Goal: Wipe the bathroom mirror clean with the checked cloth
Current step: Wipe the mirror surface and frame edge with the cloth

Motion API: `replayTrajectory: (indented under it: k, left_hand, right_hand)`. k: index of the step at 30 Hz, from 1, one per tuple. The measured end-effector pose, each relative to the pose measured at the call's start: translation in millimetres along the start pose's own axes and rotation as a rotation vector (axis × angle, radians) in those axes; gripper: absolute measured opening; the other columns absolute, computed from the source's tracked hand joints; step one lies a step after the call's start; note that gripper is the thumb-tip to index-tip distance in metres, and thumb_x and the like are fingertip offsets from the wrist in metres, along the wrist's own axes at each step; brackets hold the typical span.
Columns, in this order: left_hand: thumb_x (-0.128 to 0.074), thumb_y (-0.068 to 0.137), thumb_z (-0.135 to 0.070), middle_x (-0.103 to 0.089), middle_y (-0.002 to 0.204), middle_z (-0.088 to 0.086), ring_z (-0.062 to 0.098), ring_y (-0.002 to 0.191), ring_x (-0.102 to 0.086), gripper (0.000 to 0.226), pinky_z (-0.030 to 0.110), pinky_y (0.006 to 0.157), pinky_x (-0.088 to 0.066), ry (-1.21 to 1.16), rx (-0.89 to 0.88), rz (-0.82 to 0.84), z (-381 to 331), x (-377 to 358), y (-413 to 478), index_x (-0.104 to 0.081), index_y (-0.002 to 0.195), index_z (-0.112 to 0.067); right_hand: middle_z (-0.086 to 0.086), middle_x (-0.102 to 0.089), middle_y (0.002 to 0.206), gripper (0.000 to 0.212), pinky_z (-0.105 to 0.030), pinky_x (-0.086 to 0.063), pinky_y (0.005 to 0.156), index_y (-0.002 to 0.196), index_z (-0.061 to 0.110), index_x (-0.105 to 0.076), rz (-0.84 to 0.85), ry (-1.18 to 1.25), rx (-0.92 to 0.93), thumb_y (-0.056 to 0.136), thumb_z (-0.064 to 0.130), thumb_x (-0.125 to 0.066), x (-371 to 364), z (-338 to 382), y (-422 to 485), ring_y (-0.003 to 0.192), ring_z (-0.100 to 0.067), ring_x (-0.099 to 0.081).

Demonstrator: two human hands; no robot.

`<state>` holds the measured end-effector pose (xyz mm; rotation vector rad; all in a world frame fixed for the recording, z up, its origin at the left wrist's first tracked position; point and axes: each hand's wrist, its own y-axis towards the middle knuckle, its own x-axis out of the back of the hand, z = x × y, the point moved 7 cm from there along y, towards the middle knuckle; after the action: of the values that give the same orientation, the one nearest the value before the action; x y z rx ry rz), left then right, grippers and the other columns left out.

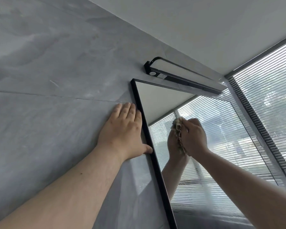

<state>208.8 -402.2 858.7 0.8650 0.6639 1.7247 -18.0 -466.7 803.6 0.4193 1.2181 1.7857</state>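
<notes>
The wall is grey stone-look tile, smooth and veined, with one thin joint line running across it. The left hand lies flat on this tile, its fingers straight and together. Its fingertips sit just beside the mirror's left edge and its thumb touches the frame, a narrow, matt black strip.

The mirror is one rectangular pane, glossy, reflecting the ceiling and slatted blinds. The checked cloth is on the upper part of the glass, well right of the frame. It is a single soft, beige-brown piece crumpled into a wad (its pattern is hard to read in the folds). The right hand has its fingers curled round this wad and holds it against the pane; the cloth protrudes at the hand's left side, meeting its own reflection.

Above the mirror's top edge is one long black lamp with a white diffuser. Further right, the window blind has thin horizontal slats.

Count: two hands, one cloth, one mirror, one lamp.
</notes>
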Motion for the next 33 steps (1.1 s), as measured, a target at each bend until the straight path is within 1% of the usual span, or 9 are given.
replayTrajectory:
  k: [3,7,10,12,14,20,25,30,33]
  left_hand:
    - [-0.04,0.068,-0.095,-0.008,0.166,0.014,0.027,0.154,-0.002,0.127,0.045,0.124,0.0,0.007,-0.001,0.036,-1,2,0,-0.012,0.158,-0.01]
    - [-0.048,0.062,-0.094,-0.042,0.149,0.002,0.023,0.138,-0.036,0.106,0.039,0.113,-0.026,0.016,-0.037,0.048,10,21,17,-0.048,0.142,-0.024]
    - [-0.052,0.059,-0.094,-0.039,0.151,0.001,0.023,0.141,-0.033,0.12,0.038,0.114,-0.026,0.029,0.004,0.076,32,31,45,-0.035,0.151,-0.019]
    - [-0.052,0.053,-0.096,-0.028,0.16,0.004,0.023,0.15,-0.018,0.132,0.037,0.12,-0.017,0.068,0.014,0.066,35,28,56,-0.026,0.153,-0.013]
    - [-0.05,0.048,-0.097,-0.027,0.161,0.005,0.022,0.152,-0.015,0.136,0.035,0.121,-0.012,0.083,0.007,0.007,34,23,62,-0.029,0.151,-0.011]
    - [-0.03,0.033,-0.101,-0.029,0.16,0.005,0.021,0.15,-0.021,0.146,0.034,0.122,-0.013,0.056,-0.004,-0.049,38,20,64,-0.032,0.151,-0.013]
    - [-0.036,0.036,-0.099,-0.036,0.155,0.004,0.021,0.146,-0.027,0.139,0.034,0.122,-0.016,0.066,-0.009,-0.072,37,20,66,-0.038,0.146,-0.013]
    - [-0.045,0.041,-0.099,-0.033,0.157,0.003,0.021,0.148,-0.023,0.138,0.033,0.122,-0.012,0.067,-0.004,-0.051,36,21,63,-0.034,0.149,-0.013]
    - [-0.048,0.044,-0.098,-0.027,0.161,0.004,0.021,0.151,-0.018,0.141,0.033,0.123,-0.009,0.059,0.006,-0.026,36,21,63,-0.028,0.154,-0.012]
  right_hand:
    - [0.007,-0.053,0.103,0.033,-0.027,-0.041,0.08,0.128,0.022,-0.066,-0.027,0.053,-0.018,0.099,0.019,-0.049,-4,15,15,0.096,-0.013,-0.055]
    - [0.008,-0.052,0.118,0.033,-0.032,-0.046,0.097,0.131,0.02,-0.064,-0.008,0.123,0.042,0.102,0.027,-0.049,-16,50,23,0.105,-0.012,-0.055]
    - [0.013,-0.048,0.136,0.035,-0.025,-0.04,0.092,0.134,0.024,-0.062,0.052,0.109,0.201,0.103,0.032,-0.047,-30,91,28,0.113,-0.012,-0.054]
    - [0.015,-0.049,0.136,0.034,-0.028,-0.042,0.091,0.131,0.027,-0.064,0.077,0.119,0.323,0.103,0.035,-0.046,-39,119,31,0.114,-0.014,-0.055]
    - [0.016,-0.05,0.135,0.033,-0.033,-0.046,0.093,0.129,0.03,-0.065,0.077,0.12,0.403,0.104,0.037,-0.044,-47,133,42,0.115,-0.015,-0.055]
    - [0.007,-0.054,0.131,0.03,-0.03,-0.041,0.1,0.125,0.022,-0.068,-0.013,0.158,0.218,0.103,0.026,-0.047,-44,88,104,0.107,-0.005,-0.046]
    - [0.005,-0.054,0.13,0.031,-0.023,-0.033,0.097,0.125,0.018,-0.068,-0.023,0.153,0.107,0.104,0.027,-0.047,-43,66,125,0.109,-0.006,-0.044]
    - [0.009,-0.053,0.129,0.031,-0.024,-0.035,0.092,0.127,0.019,-0.067,0.051,0.193,0.344,0.103,0.026,-0.05,-51,120,89,0.107,-0.007,-0.048]
    - [0.011,-0.054,0.132,0.031,-0.025,-0.036,0.088,0.127,0.021,-0.068,0.055,0.185,0.397,0.103,0.028,-0.049,-52,135,83,0.111,-0.01,-0.052]
